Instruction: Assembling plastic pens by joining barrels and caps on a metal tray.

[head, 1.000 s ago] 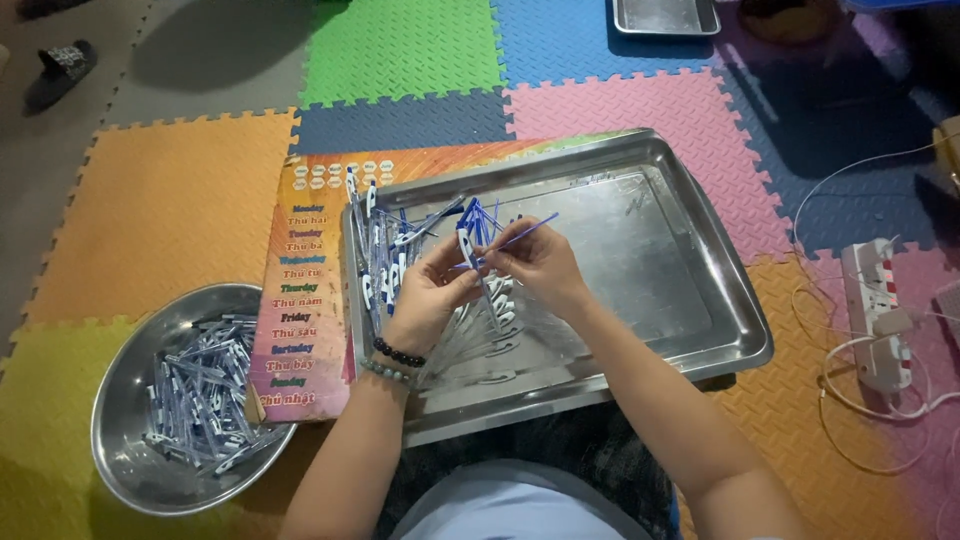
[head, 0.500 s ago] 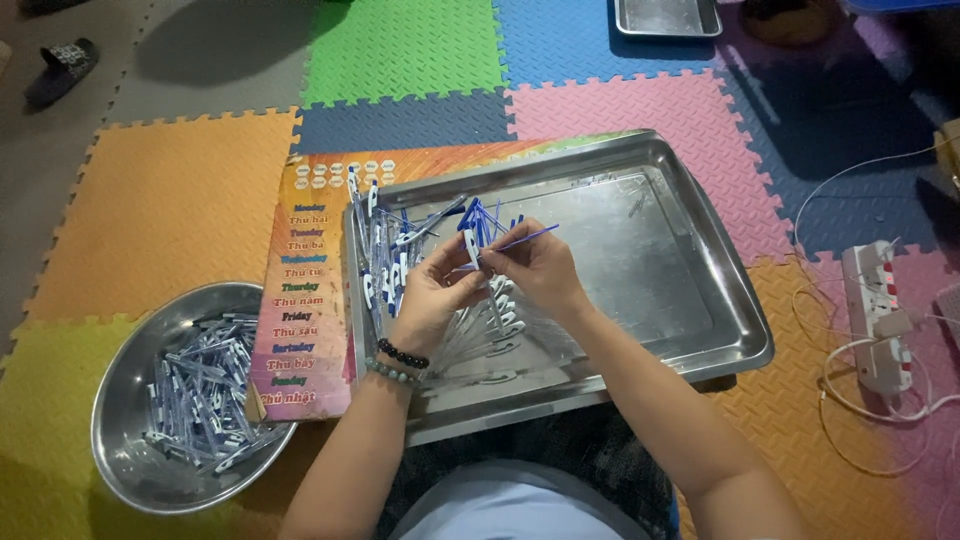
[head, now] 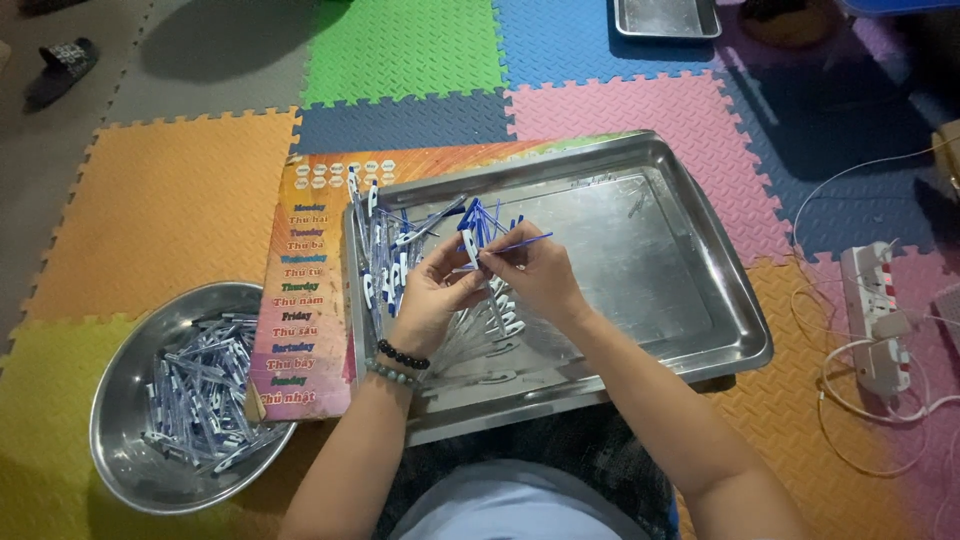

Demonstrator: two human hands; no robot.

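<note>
My left hand [head: 432, 290] and my right hand [head: 528, 275] meet over the left half of a large steel tray [head: 690, 300]. The left hand pinches a clear pen barrel [head: 470, 245]. The right hand pinches a thin blue refill [head: 520, 243] whose end touches that barrel. Blue refills [head: 478, 215] lie just beyond my fingers. White and blue pen parts [head: 385, 260] are piled along the tray's left side, and clear barrels [head: 480, 335] lie fanned under my wrists. My left wrist wears two bead bracelets.
A round steel bowl [head: 120, 400] of assembled pens sits at the lower left. A colourful printed board [head: 300, 290] lies under the tray's left edge. A white power strip [head: 870, 300] with cables is at the right. A second tray [head: 665, 18] and a sandal [head: 58, 70] lie farther off on foam mats.
Both hands have stayed in place over the tray. The blue refill has slid slightly further into the barrel end.
</note>
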